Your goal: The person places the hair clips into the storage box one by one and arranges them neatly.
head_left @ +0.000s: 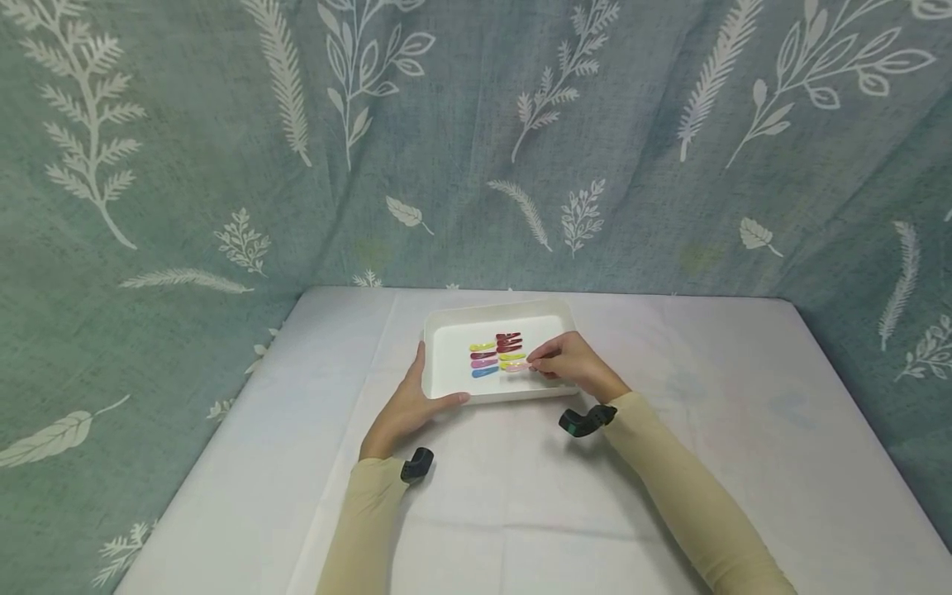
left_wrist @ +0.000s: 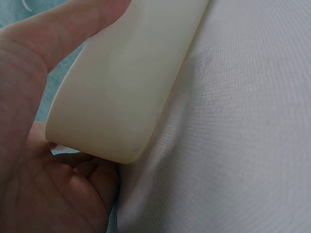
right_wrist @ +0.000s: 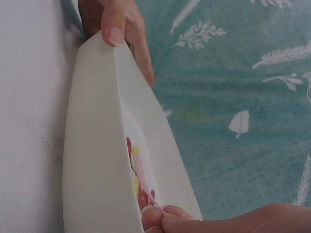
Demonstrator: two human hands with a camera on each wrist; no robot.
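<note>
A white rectangular tray (head_left: 449, 355) lies on the table with two columns of small hair clips in it. My left hand (head_left: 409, 411) holds the tray's near left corner, thumb over the front rim and fingers along the side; the left wrist view shows those fingers curled by the tray wall (left_wrist: 126, 87). Over the right part of the tray, my right hand (head_left: 576, 364) pinches the end of a pink hair clip (head_left: 515, 367) between thumb and finger. This clip is at the near end of the right column, below a yellow clip (head_left: 511, 357) and dark red clips (head_left: 509, 342).
The left column has a yellow clip (head_left: 482, 347), a dark red clip (head_left: 483, 355), a pinkish-purple clip (head_left: 484, 364) and a blue clip (head_left: 485, 373). A white cloth (head_left: 506, 496) covers the table. Leaf-patterned green curtain (head_left: 461, 165) hangs behind and beside it.
</note>
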